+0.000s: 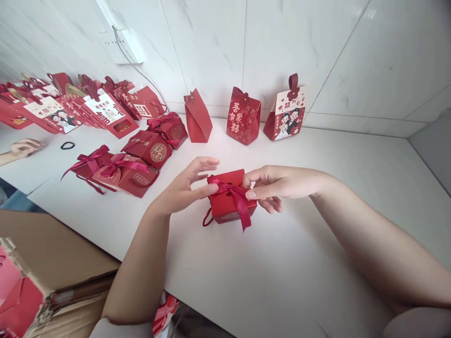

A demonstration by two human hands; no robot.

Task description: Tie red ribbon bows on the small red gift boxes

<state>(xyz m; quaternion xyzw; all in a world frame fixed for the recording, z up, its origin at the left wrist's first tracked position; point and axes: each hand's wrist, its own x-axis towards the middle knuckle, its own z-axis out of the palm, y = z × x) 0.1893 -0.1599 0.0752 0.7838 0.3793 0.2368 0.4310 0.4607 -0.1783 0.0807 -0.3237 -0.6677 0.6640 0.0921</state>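
A small red gift box (225, 206) sits on the white table in front of me, tied on top with a magenta ribbon bow (230, 188). One ribbon tail hangs down its front, and a twisted red cord handle (207, 218) pokes out at its left. My right hand (278, 183) pinches the right side of the bow between thumb and index finger. At the box's left, my left hand (190, 185) has its fingers spread, with the thumb tip by the left loop; whether it touches the ribbon I cannot tell.
Three upright red boxes (244, 117) stand along the tiled wall. Ribboned boxes (150, 150) and many bag-shaped boxes (109, 112) fill the left. Another person's hand (26, 147) rests near a black hair tie (67, 145). An open cardboard carton (59, 249) stands at lower left.
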